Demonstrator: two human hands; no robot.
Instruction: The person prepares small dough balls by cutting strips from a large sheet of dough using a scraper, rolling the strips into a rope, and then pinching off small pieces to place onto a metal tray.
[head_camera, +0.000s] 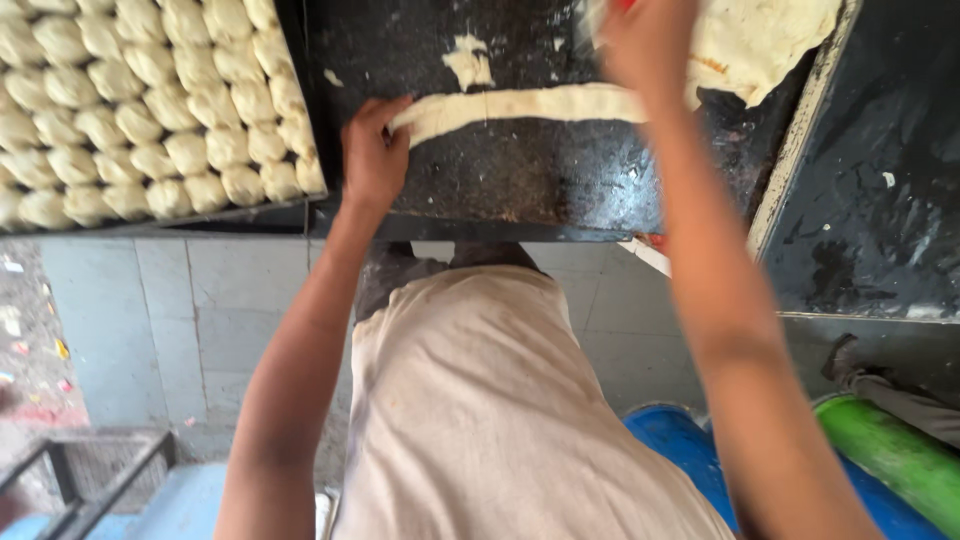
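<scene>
Dough balls (150, 110), pale and lumpy, were packed in rows on the tray (200, 218). Next, the dough strip (520, 105), soft and floury, was pinched at one end by the left hand (375, 150) and stretched sideways across the black counter (520, 180). Its far end was met by the right hand (645, 45), whose grip could not be made out.

My left hand (373, 155) pinches left end of long dough rope (520, 106) on black worktop (530, 180), frame centre top. My right hand (645, 45) presses rope's right end, beside dough sheet (760, 40). Tray of dough balls (150, 110) upper left.
</scene>
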